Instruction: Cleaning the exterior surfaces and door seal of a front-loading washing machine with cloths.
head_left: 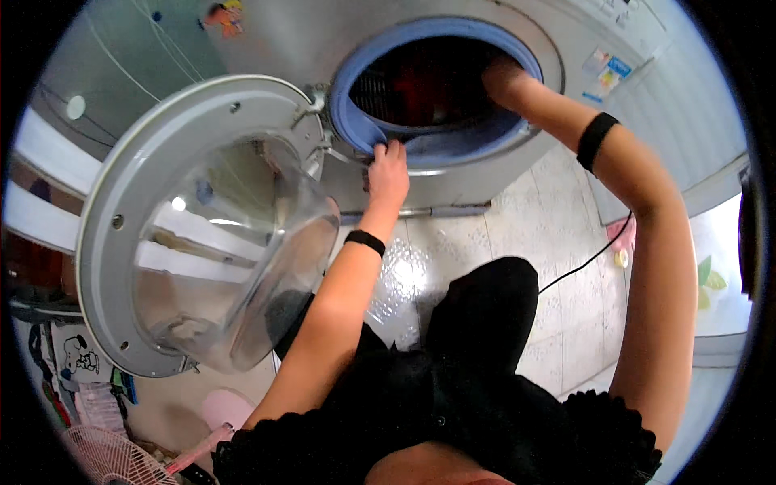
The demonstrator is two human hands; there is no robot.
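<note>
A front-loading washing machine (267,36) stands before me with its round door swung out to the left. The door (93,242) has a grey rim and a clear, bulging glass bowl (210,267). Around the opening runs a blue-grey rubber door seal (469,145). My left hand (388,174) is closed over the lower left part of this seal, fingertips hooked on its edge. My right hand (505,81) reaches inside the dark drum (420,81) from the right. Its fingers are lost in shadow. Something dark reddish shows dimly inside the drum.
Pale floor tiles (558,299) lie below the machine, and a thin black cable (586,265) crosses them on the right. A pink fan (113,453) stands at lower left beside hanging cloths (85,356). A pale panel (671,121) borders the machine's right side.
</note>
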